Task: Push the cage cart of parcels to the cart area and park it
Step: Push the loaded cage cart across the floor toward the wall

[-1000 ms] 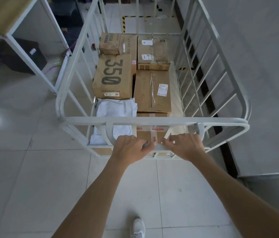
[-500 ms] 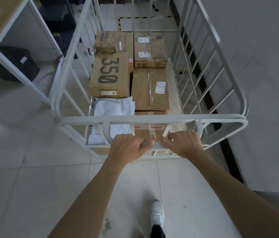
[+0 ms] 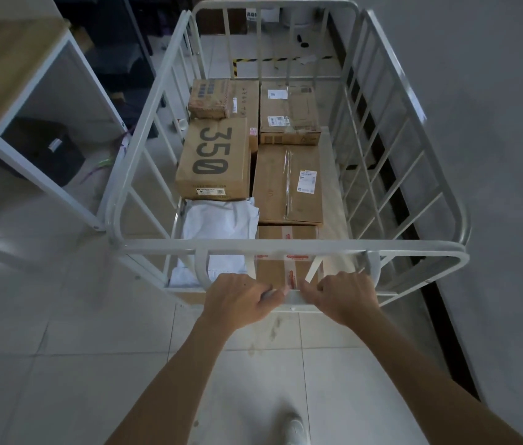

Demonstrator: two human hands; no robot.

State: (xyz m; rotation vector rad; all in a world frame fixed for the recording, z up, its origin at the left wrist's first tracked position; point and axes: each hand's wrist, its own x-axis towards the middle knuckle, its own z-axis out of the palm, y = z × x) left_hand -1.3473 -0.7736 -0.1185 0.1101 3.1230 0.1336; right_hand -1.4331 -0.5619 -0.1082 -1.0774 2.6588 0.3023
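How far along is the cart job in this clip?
Done: parcels such as the 350 box sit loaded in the cage cart. In hand: left hand and right hand grip its handle bar. Left: reaching the yellow-black floor tape ahead, apparently the cart area, and parking.

I see the cage cart (image 3: 285,245) rolled farther forward past the desk (image 3: 12,75). The yellow-black floor tape (image 3: 253,60) sits nearer now.

Head view, steeply down onto cage cart (image 3: 292,245).
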